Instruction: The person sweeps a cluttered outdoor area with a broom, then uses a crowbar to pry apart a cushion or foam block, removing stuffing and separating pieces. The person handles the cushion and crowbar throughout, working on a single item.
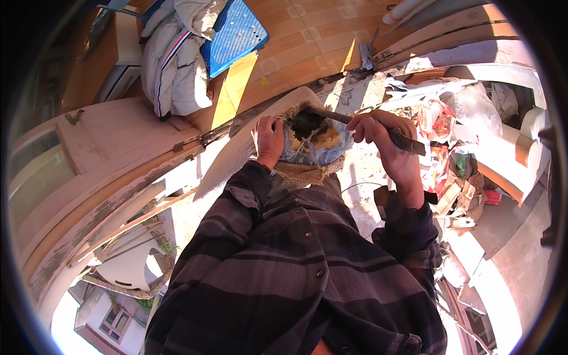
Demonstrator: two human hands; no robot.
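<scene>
Before me is a whitish, coarsely woven sack-like thing, with its frayed mouth turned up. Inside it a blue plastic lining surrounds yellowish stuff and a dark hollow. My left hand curls its fingers over the left edge of this mouth. From the right, my right hand is closed round a long, narrow brown tool, which slants up to the left. The tool's far end reaches the dark hollow; its tip is hard to make out there. Its broader near end sticks out behind my palm.
A blue stool with a pale padded jacket stands on the tiled floor at the far left. Beyond the sack runs a worn door sill. Plastic bags and cardboard scraps lie heaped at the right.
</scene>
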